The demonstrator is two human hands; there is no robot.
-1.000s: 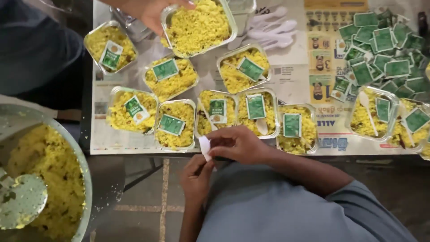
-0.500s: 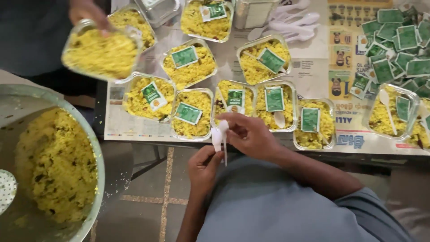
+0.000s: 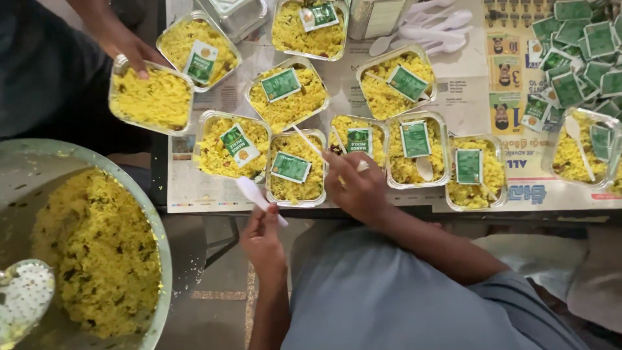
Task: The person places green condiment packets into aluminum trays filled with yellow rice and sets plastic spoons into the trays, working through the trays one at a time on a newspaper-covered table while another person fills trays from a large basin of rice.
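The left hand (image 3: 262, 236) pinches a white plastic spoon (image 3: 256, 196) below the tabletop edge. The right hand (image 3: 356, 188) covers another spoon's handle at a foil tray of yellow rice (image 3: 355, 139); its grip stays unclear.

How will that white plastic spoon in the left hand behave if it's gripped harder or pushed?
The spoon looks thin and light, so it would probably flex or snap under force. The left hand holds only its handle end, so the bowl may wobble. Smooth plastic is likely slippery.
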